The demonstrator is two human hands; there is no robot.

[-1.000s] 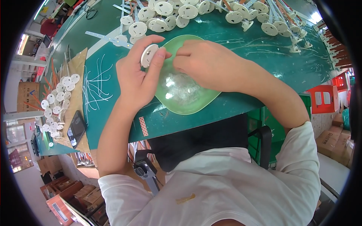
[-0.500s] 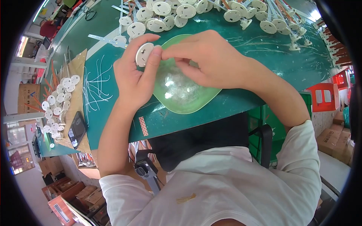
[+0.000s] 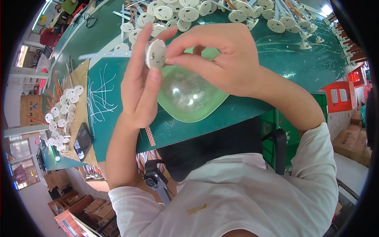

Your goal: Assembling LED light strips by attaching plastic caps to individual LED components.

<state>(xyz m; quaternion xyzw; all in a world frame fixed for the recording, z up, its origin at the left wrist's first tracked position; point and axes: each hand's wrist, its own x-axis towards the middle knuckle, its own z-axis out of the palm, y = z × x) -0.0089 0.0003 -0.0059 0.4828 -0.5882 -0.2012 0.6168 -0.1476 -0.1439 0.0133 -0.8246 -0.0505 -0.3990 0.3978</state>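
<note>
Above the green desk (image 3: 276, 71), both hands are raised and meet on one small white disc (image 3: 155, 53). Left hand (image 3: 140, 89) stands upright with fingers extended, the disc pinched between thumb and forefingers near the fingertips. Right hand (image 3: 221, 59) reaches across from the right, thumb and forefinger closed on the disc's edge; whether they also hold some smaller part there cannot be told. The disc hangs directly over a pale green dish (image 3: 189, 96), which lies on the desk near its front edge and appears to hold small clear or shiny bits.

Risks noted:
- Grip is at the fingertips only. A slip would probably drop the disc into the dish, or past the desk edge onto the lap.
- The dish sits close to the front edge; a knock from the right forearm could push it off and scatter its contents.
- Any small part worked into the disc could be misaligned, since the right hand's fingers cover the contact point.
- Loose white wire pieces (image 3: 100, 94) lie just left of the hands and could be swept aside by the left wrist.

Many similar white discs (image 3: 189, 14) crowd the far side of the desk, well apart. A second group of discs (image 3: 61, 114) and a dark phone (image 3: 83, 140) lie on a side surface at left.
</note>
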